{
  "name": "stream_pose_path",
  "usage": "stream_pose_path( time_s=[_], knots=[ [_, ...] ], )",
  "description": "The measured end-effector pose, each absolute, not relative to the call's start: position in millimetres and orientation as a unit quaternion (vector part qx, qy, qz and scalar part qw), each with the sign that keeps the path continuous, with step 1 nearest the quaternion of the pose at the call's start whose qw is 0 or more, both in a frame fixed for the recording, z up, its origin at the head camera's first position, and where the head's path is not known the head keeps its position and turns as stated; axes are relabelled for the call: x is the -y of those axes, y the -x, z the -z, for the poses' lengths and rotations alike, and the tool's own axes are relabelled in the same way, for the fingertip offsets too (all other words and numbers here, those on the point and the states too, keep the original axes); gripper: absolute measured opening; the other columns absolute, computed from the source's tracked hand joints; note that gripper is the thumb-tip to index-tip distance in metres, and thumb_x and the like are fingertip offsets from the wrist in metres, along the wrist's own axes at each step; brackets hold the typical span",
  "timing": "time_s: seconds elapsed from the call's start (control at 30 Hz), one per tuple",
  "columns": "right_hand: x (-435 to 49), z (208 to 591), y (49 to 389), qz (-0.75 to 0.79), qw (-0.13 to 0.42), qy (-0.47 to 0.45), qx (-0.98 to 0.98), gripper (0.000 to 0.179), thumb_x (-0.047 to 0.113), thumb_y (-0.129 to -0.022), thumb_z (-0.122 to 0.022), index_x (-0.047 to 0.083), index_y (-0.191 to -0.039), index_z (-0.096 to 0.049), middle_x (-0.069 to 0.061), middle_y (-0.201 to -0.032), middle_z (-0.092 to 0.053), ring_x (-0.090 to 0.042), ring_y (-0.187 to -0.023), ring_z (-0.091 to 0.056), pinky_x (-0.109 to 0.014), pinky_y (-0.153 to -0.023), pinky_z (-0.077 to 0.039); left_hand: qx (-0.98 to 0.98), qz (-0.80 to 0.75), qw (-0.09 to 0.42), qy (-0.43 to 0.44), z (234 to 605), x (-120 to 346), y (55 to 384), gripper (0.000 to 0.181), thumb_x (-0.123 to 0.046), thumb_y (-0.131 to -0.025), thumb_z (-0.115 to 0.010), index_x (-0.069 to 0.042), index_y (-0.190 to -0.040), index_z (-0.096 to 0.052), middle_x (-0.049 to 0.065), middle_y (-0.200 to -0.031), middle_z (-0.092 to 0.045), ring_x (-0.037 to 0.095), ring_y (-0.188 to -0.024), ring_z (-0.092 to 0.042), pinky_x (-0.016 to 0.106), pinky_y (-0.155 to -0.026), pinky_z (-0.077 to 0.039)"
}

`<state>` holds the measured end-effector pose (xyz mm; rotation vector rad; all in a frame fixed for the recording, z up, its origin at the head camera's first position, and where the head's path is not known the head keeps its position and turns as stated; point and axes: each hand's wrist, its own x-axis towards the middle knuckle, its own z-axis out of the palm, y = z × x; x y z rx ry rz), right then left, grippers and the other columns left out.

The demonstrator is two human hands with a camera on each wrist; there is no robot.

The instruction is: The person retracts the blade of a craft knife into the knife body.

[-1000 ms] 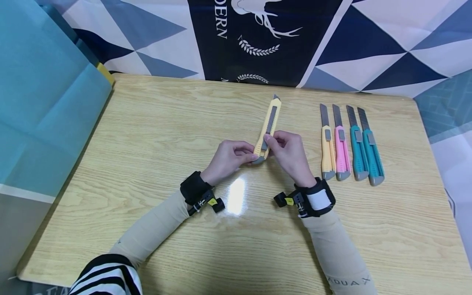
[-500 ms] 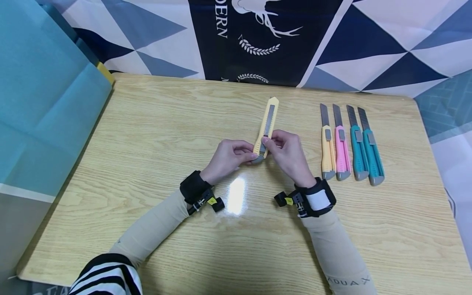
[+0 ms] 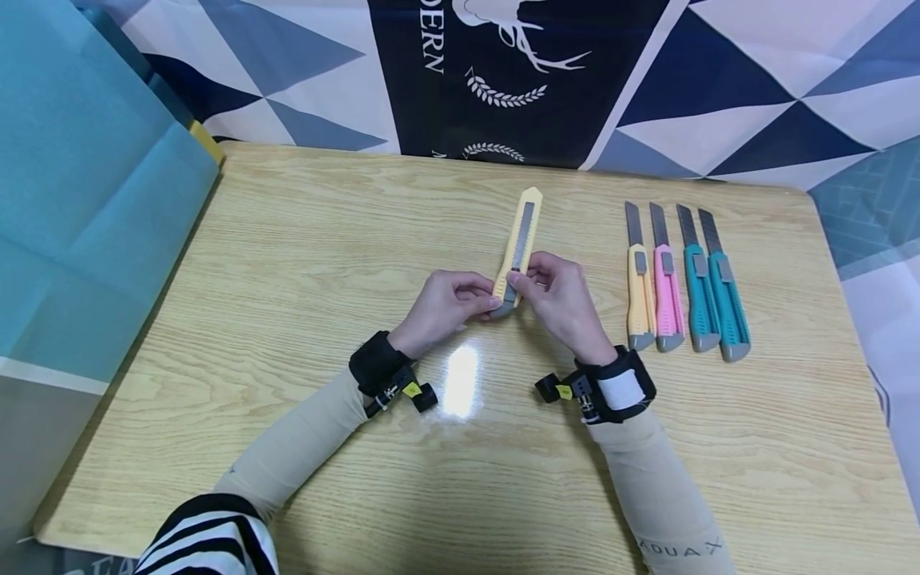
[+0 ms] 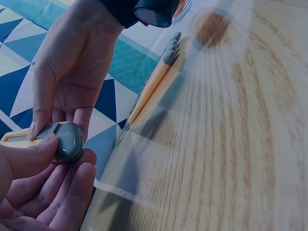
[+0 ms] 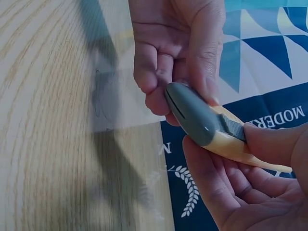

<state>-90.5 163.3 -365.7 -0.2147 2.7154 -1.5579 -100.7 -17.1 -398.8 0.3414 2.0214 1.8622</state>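
Note:
A yellow utility knife [image 3: 521, 235] is held tilted above the middle of the table, its tip pointing away and no blade showing past it. My left hand [image 3: 453, 307] pinches its grey end cap [image 4: 70, 142] between thumb and fingers. With my right hand [image 3: 561, 295] I grip the handle from the other side. In the right wrist view the right thumb presses against the ridged grey slider [image 5: 232, 127], which sits close to the end cap. To the right lie another yellow utility knife [image 3: 639, 295], a pink one [image 3: 668, 295] and two teal ones, blades out.
The row of knives lies on the wooden table [image 3: 323, 208], right of my right hand, blades toward the back edge. A patterned cloth [image 3: 309, 72] hangs behind the table. A blue-covered block [image 3: 93, 184] stands along the left edge.
The slider and right thumb have moved back toward the end cap. The blade tip that stuck out of the yellow knife has gone inside the handle.

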Motion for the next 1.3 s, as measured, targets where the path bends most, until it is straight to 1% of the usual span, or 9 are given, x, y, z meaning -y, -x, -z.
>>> stream_pose_path(
  time_s=[0.2, 0.47, 0.53, 0.77, 0.83, 0.9, 1.0, 1.17, 1.3],
  knots=[
    [-162.7, 366.5, 92.0, 0.486, 0.008, 0.066, -0.871, 0.011, 0.01, -0.089, -0.063, 0.0, -0.092, -0.064, -0.01, -0.078, -0.064, -0.022, -0.063, -0.057, -0.017, -0.045, -0.037, -0.709, -0.667, 0.192, -0.12, 399.1, 17.0, 102.0, 0.017, -0.007, -0.083, -0.069, 0.002, -0.097, -0.066, 0.012, -0.084, -0.07, 0.024, -0.075, -0.066, 0.034, -0.068, -0.059],
    [-163.7, 369.0, 92.8, 0.482, 0.001, 0.08, -0.873, 0.012, 0.011, -0.089, -0.062, 0.0, -0.092, -0.064, -0.009, -0.078, -0.064, -0.022, -0.062, -0.057, -0.017, -0.046, -0.038, -0.704, -0.669, 0.198, -0.134, 399.3, 19.0, 102.9, 0.017, -0.008, -0.083, -0.068, 0.001, -0.098, -0.065, 0.011, -0.084, -0.069, 0.02, -0.075, -0.066, 0.034, -0.068, -0.059],
    [-163.8, 368.8, 92.7, 0.485, -0.001, 0.081, -0.871, 0.012, 0.011, -0.089, -0.062, 0.0, -0.092, -0.064, -0.01, -0.078, -0.064, -0.024, -0.064, -0.058, -0.017, -0.048, -0.039, -0.704, -0.667, 0.2, -0.136, 399.0, 19.5, 103.2, 0.018, -0.008, -0.084, -0.068, 0.001, -0.099, -0.064, 0.011, -0.084, -0.069, 0.02, -0.076, -0.065, 0.036, -0.068, -0.058],
    [-163.3, 370.6, 92.6, 0.515, -0.004, 0.081, -0.854, 0.013, 0.011, -0.089, -0.063, -0.001, -0.093, -0.065, -0.012, -0.08, -0.066, -0.017, -0.066, -0.061, -0.016, -0.054, -0.047, -0.707, -0.668, 0.193, -0.132, 387.6, 22.4, 103.2, 0.025, -0.007, -0.084, -0.068, 0.001, -0.106, -0.062, 0.014, -0.093, -0.068, 0.017, -0.081, -0.065, 0.046, -0.074, -0.056],
    [-162.8, 371.4, 92.5, 0.52, 0.004, 0.08, -0.85, 0.015, 0.013, -0.089, -0.063, -0.001, -0.095, -0.065, -0.013, -0.081, -0.066, -0.017, -0.067, -0.061, -0.018, -0.056, -0.051, -0.701, -0.675, 0.188, -0.133, 381.0, 23.6, 102.3, 0.024, -0.006, -0.085, -0.067, 0.004, -0.106, -0.061, 0.018, -0.097, -0.067, 0.018, -0.083, -0.065, 0.049, -0.078, -0.054],
    [-162.3, 372.2, 92.1, 0.524, 0.015, 0.082, -0.847, 0.017, 0.014, -0.09, -0.062, -0.001, -0.097, -0.065, -0.014, -0.082, -0.067, -0.018, -0.068, -0.062, -0.024, -0.06, -0.054, -0.696, -0.681, 0.18, -0.136, 374.9, 24.9, 101.4, 0.024, -0.004, -0.085, -0.066, 0.006, -0.106, -0.061, 0.021, -0.098, -0.066, 0.019, -0.084, -0.064, 0.052, -0.08, -0.053],
    [-161.7, 373.0, 91.6, 0.527, 0.028, 0.084, -0.845, 0.019, 0.016, -0.092, -0.06, 0.0, -0.099, -0.065, -0.013, -0.083, -0.067, -0.019, -0.07, -0.063, -0.031, -0.063, -0.055, -0.69, -0.69, 0.168, -0.143, 373.6, 25.9, 102.0, 0.023, -0.002, -0.085, -0.065, 0.008, -0.106, -0.06, 0.024, -0.097, -0.064, 0.021, -0.085, -0.064, 0.052, -0.081, -0.053],
    [-159.1, 373.4, 90.6, 0.529, 0.046, 0.094, -0.842, 0.019, 0.017, -0.093, -0.057, 0.001, -0.097, -0.066, -0.012, -0.084, -0.068, -0.02, -0.07, -0.063, -0.035, -0.065, -0.055, -0.693, -0.69, 0.155, -0.138, 388.9, 26.6, 108.6, 0.025, -0.007, -0.085, -0.067, 0.005, -0.107, -0.061, 0.019, -0.096, -0.066, 0.019, -0.084, -0.064, 0.046, -0.079, -0.056],
    [-155.7, 374.3, 89.9, 0.552, 0.065, 0.1, -0.826, 0.02, 0.014, -0.095, -0.054, -0.001, -0.1, -0.065, -0.016, -0.085, -0.067, -0.021, -0.07, -0.063, -0.042, -0.065, -0.058, -0.702, -0.684, 0.146, -0.133, 396.5, 27.5, 111.3, 0.026, -0.011, -0.086, -0.067, 0.003, -0.107, -0.062, 0.015, -0.096, -0.067, 0.017, -0.084, -0.064, 0.043, -0.077, -0.057]
  ],
)
